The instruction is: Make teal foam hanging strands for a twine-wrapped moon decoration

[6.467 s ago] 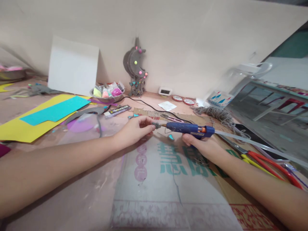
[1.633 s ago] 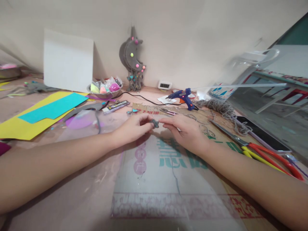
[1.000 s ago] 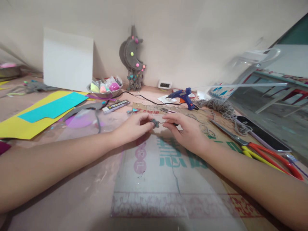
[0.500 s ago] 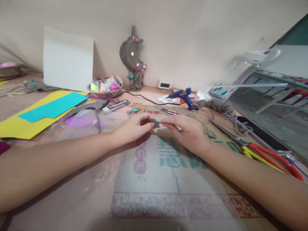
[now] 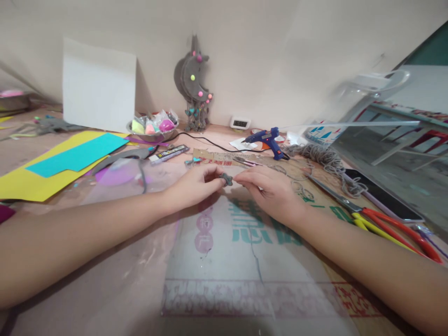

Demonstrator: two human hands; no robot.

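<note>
Between the hands [image 5: 189,187] shows a dark-grey piece [image 5: 227,179]; beyond them, a blue glue gun [image 5: 268,139]. Right of them, scissors [image 5: 371,215] have red-and-yellow handles; left, a turquoise sheet [image 5: 77,155] overlaps yellow card [image 5: 31,189].

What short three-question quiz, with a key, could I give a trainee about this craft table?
1. Which hand plainly pinches the small gray piece?
2. True or false: neither hand holds the glue gun.
3. Fill in: the blue sheet lies on the ____ sheet.

Key: 1. the left hand; 2. true; 3. yellow.
</note>
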